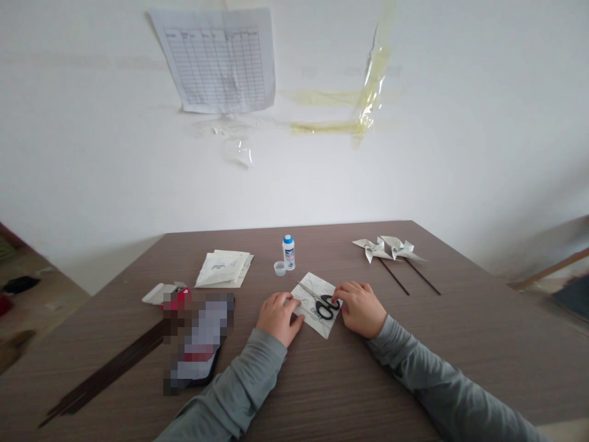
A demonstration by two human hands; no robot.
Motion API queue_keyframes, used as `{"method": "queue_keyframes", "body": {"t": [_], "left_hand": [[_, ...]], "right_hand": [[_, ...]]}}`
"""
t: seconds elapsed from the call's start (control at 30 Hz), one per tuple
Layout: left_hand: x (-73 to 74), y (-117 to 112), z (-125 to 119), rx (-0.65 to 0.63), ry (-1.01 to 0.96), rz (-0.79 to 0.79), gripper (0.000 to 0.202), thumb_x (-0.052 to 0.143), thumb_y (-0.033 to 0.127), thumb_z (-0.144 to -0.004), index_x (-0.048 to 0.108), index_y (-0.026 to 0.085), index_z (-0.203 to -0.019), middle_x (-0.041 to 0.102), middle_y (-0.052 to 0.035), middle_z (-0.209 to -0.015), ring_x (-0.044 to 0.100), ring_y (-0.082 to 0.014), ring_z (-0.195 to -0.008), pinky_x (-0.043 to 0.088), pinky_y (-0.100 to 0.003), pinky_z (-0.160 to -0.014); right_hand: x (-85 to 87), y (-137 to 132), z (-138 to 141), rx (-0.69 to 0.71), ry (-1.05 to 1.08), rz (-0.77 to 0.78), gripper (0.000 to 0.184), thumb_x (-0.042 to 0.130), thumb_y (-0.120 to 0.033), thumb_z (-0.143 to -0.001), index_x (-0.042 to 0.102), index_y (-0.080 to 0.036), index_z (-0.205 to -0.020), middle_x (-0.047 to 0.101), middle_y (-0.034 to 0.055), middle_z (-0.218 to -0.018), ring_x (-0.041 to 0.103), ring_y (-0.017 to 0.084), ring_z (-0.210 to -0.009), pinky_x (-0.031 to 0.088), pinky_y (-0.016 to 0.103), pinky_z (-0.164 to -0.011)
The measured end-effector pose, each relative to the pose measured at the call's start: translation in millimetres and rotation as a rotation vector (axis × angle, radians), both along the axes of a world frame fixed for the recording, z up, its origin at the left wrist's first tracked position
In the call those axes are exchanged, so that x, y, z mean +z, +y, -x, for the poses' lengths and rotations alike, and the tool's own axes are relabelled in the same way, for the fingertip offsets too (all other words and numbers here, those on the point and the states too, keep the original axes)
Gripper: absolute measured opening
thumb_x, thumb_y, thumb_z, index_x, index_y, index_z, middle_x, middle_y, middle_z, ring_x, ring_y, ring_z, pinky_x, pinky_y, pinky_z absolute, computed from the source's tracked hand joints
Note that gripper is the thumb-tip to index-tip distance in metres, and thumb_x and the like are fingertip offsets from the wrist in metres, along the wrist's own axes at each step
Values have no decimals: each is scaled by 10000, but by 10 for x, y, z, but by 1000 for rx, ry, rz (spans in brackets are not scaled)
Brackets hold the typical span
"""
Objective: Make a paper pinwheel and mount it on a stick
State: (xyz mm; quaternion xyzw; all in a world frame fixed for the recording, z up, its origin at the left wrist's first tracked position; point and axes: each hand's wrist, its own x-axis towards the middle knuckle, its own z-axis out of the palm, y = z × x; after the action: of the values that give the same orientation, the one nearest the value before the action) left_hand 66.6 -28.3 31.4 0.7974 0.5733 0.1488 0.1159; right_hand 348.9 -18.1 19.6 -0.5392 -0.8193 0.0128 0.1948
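A square of printed paper [309,314] lies flat on the table, turned with a corner toward me and marked with crossing diagonal lines. Black-handled scissors [307,290] rest on top of it, blades pointing to the upper left. My left hand [276,318] is at the paper's left edge, thumb and fingers apart, fingertips on or beside the sheet. On the other side, my right hand [363,308] has its fingers bent, the fingertips at the scissors' right handle loop. How firmly they grip it is hard to make out.
Behind the paper stand a glue bottle [289,255] and a clear cap [280,269]. Two paper pinwheels [375,249] on dark sticks lie at right. To the left are stacked paper squares [225,268], a small red-and-white box [161,295], a blurred phone [202,344] and dark sticks [115,367].
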Motion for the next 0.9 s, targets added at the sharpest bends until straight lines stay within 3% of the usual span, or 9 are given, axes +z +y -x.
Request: {"method": "queue_keyframes", "body": {"t": [0.2, 0.37, 0.47, 0.6, 0.73, 0.9], "left_hand": [[-78, 49, 31, -19, 20, -29, 363, 875, 261, -1127, 972, 247, -1477, 945, -185, -1558, 852, -447, -1554, 673, -639, -1359], [-123, 62, 62, -20, 27, -52, 430, 866, 226, -1131, 928, 233, -1557, 946, -190, -1567, 864, -438, -1548, 679, -627, -1359], [-36, 32, 30, 17, 14, -35, 372, 795, 170, -1168, 941, 227, -1505, 966, -179, -1542, 894, -409, -1514, 683, -591, -1355], [145, -18, -50, 32, -10, 11, 289, 807, 117, -1161, 987, 252, -1341, 1002, -137, -1453, 927, -378, -1462, 697, -543, -1330], [243, -45, -91, 34, 2, 68, 154, 919, 168, -1121, 1028, 270, -1160, 963, -166, -1583, 866, -432, -1599, 652, -617, -1408], [180, -34, -50, 45, 17, 108, 167, 999, 182, -1054, 1048, 318, -1138, 913, -152, -1706, 796, -461, -1700, 584, -700, -1476]], "right_hand": [[-32, 107, -145, 95, -28, 5, 406, 808, 24, -1062, 1019, -322, -1085, 997, 67, -1259, 875, 314, -1240, 545, 540, -1277], [-171, 152, -125, 194, -12, -162, 321, 828, -20, -1130, 985, -299, -1132, 977, 90, -1344, 863, 306, -1239, 598, 524, -1242], [-280, 144, -56, 268, 27, -224, 297, 805, -54, -1168, 964, -304, -1181, 964, 94, -1374, 857, 299, -1226, 635, 496, -1191], [-370, 117, 62, 320, 46, -197, 267, 799, -110, -1199, 952, -325, -1243, 951, 83, -1344, 858, 296, -1214, 669, 482, -1170], [-389, 104, 128, 317, 34, -102, 246, 800, -174, -1226, 974, -341, -1276, 930, 86, -1338, 846, 306, -1248, 678, 486, -1176], [-395, 129, 110, 319, 117, -34, 261, 818, -222, -1225, 986, -353, -1376, 934, 91, -1343, 863, 324, -1271, 725, 481, -1155]]}}
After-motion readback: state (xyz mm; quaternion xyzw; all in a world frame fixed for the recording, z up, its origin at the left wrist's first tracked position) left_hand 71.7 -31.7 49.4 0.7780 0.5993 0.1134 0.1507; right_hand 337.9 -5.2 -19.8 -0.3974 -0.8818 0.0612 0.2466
